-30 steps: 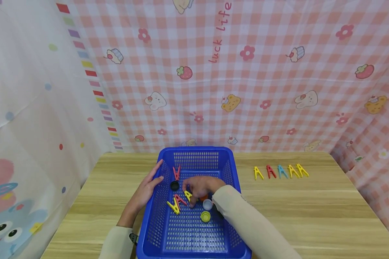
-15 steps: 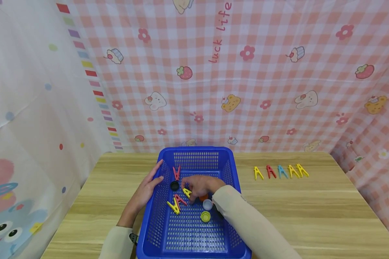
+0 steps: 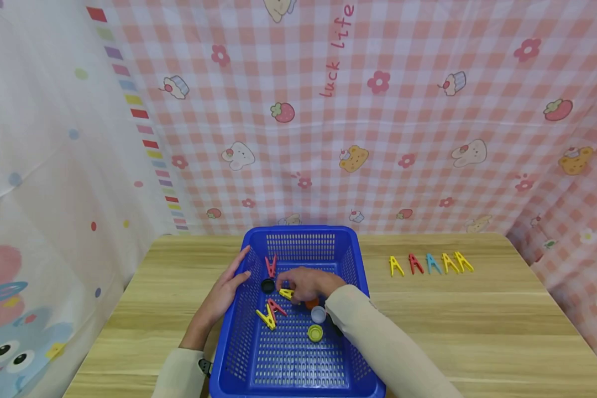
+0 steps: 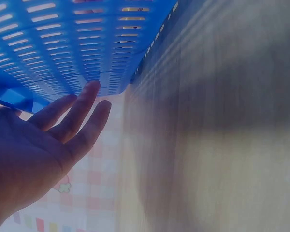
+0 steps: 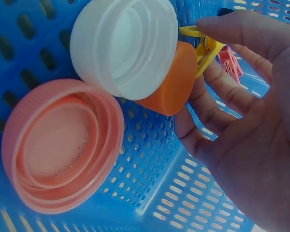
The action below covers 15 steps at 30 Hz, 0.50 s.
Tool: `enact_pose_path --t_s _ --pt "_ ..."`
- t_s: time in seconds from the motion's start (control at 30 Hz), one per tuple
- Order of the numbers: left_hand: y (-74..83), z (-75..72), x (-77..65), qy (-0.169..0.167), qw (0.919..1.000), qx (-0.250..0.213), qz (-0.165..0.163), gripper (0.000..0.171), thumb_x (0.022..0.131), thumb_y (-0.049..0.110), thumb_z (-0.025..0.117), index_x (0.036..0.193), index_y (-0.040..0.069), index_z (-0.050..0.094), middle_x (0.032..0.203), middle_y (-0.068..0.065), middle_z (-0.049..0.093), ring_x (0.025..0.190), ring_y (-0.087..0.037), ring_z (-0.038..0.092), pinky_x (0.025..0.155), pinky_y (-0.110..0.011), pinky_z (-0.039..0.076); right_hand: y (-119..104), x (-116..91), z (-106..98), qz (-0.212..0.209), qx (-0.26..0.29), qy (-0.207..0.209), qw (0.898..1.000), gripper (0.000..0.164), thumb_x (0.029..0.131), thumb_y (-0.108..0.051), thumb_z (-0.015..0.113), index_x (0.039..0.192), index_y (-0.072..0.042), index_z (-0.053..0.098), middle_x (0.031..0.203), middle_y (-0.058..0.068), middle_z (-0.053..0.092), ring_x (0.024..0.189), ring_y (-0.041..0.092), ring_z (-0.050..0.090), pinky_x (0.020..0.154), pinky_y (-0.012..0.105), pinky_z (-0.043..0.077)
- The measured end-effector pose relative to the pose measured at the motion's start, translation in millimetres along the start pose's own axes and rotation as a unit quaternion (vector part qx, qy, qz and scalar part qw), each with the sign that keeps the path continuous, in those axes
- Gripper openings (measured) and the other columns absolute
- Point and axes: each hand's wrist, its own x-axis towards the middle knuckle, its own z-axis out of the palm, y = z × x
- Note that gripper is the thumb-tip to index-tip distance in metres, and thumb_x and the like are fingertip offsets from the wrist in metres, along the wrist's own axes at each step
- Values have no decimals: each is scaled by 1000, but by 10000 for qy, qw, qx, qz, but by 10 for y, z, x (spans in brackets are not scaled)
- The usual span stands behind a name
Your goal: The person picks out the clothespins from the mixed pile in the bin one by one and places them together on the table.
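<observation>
head view: inside the blue basket point(image 3: 300, 354), the right hand point(image 3: 305, 283) pinches a yellow clip point(image 3: 286, 294), long axis roughly left to right; the left hand point(image 3: 225, 288), fingers extended, rests at the left rim point(image 3: 221, 345); left wrist: its fingers lie by the slotted wall point(image 4: 67, 53); right wrist: the clip's legs splay toward the orange cap point(image 5: 171, 92)

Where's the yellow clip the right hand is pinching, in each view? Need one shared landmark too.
Head: yellow clip is lower middle, at the right hand.
Left wrist: can't be made out.
Right wrist: upper right of center, between thumb and finger, beside the orange cap.
Shared landmark: blue basket, in all three.
</observation>
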Motion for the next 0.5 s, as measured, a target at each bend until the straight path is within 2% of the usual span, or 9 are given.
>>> enact_pose_path --t_s 0.27,0.5 --pt "3 4 -15 30 10000 31 38 56 106 22 39 159 29 21 166 -9 14 146 -41 26 110 -61 33 -34 -27 2 109 50 159 9998 27 92 -11 69 113 -27 66 93 -2 61 77 15 58 69 30 52" --pt "0 2 -1 50 10000 53 -22 57 106 21 40 159 31 21 166 -8 15 146 -40 27 110 -61 33 -44 -24 -36 -69 -30 343 9994 23 92 -10 69 109 -25 68 91 -4 61 77 14 58 69 29 52"
